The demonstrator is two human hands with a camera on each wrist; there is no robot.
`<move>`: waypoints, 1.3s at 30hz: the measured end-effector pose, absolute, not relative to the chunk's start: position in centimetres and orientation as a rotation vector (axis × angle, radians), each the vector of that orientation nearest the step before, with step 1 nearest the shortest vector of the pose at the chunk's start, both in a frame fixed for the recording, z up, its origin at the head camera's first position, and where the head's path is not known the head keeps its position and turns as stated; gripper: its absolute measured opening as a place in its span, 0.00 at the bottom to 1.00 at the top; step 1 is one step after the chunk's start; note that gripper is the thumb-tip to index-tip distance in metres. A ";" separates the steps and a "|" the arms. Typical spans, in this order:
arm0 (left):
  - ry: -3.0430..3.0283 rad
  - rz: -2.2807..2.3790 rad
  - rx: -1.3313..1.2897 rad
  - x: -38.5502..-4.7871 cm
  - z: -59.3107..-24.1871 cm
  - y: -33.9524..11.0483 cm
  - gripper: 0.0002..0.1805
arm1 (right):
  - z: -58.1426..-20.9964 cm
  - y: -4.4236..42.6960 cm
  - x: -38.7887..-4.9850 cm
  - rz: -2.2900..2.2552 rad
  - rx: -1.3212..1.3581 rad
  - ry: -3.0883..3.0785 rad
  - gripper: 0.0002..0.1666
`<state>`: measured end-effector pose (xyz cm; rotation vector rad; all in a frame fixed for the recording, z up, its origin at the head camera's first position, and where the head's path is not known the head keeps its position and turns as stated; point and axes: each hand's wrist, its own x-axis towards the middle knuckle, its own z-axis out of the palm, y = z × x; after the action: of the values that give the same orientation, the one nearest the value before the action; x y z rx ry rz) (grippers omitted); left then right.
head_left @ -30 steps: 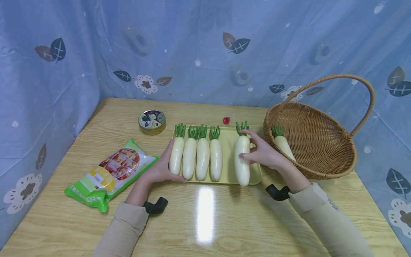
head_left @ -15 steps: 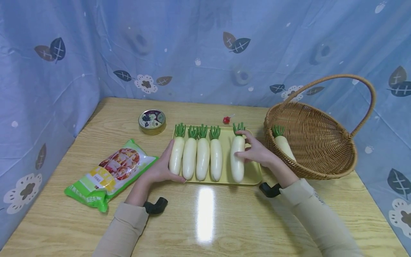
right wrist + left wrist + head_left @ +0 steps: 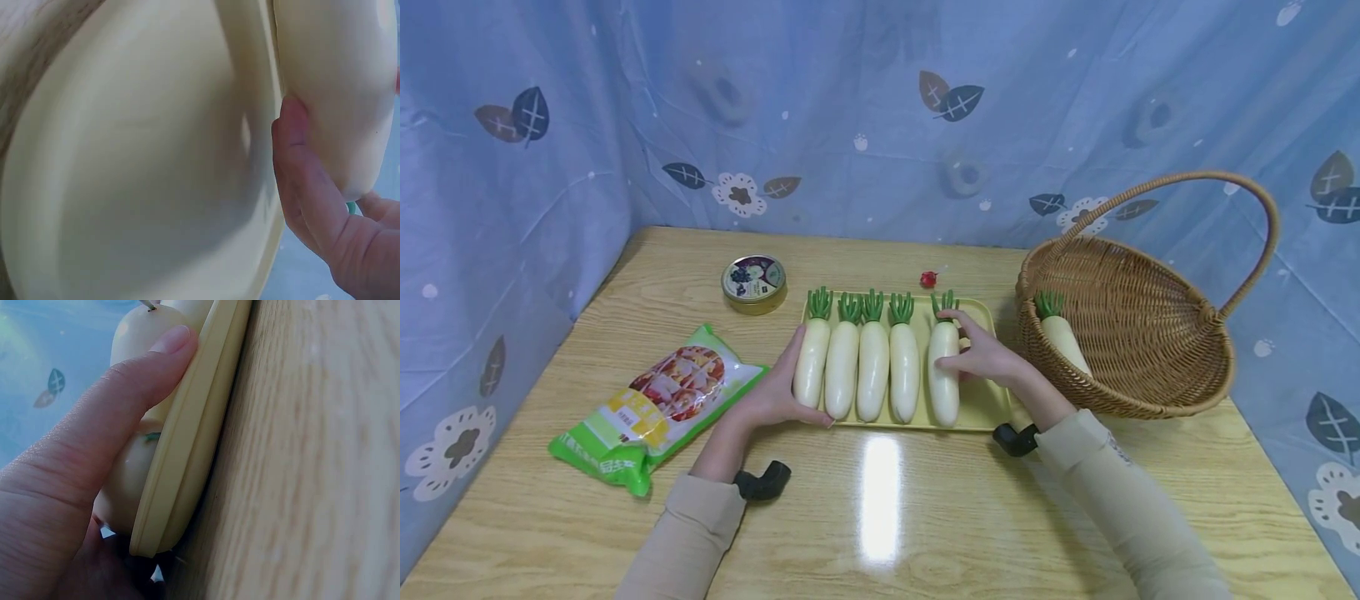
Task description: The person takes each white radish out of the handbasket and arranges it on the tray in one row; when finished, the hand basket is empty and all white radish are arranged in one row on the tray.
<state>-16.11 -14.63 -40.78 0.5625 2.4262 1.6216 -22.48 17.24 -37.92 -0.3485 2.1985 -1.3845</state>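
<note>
A pale yellow tray (image 3: pixel 981 404) lies on the wooden table, with several white radishes (image 3: pixel 872 371) side by side at its left and middle. At the tray's front left corner my left hand (image 3: pixel 772 393) holds on; in the left wrist view its thumb (image 3: pixel 131 387) lies along the rim against the radishes. My right hand (image 3: pixel 992 357) grips another white radish (image 3: pixel 943 379) near its green top, just right of the row. In the right wrist view that radish (image 3: pixel 337 94) shows between thumb and fingers, over the tray. Whether it touches the tray floor I cannot tell.
A wicker basket (image 3: pixel 1142 325) with a tall handle stands at the right, one white radish (image 3: pixel 1064 342) inside. To the left lie a green-edged food bag (image 3: pixel 677 392) and a round tin (image 3: pixel 754 285). Behind the tray sits a small red wrapped candy (image 3: pixel 928 279).
My right hand has carried its radish leftward, closer to the row in the tray. The left hand has stayed at the tray's corner.
</note>
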 end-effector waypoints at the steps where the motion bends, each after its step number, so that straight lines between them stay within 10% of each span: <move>1: 2.420 1.622 0.560 -16.0 -40.5 -14.5 0.75 | -38.0 17.2 -22.5 -1.383 -0.339 2.197 0.46; 39: 2.383 1.698 0.666 -16.0 -40.2 -14.6 0.71 | -38.3 15.9 -23.2 -1.150 -0.572 2.254 0.52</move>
<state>-16.00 -14.58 -40.20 0.6660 2.3827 1.6979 -23.17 15.94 -38.31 -0.5723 2.2539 -1.1503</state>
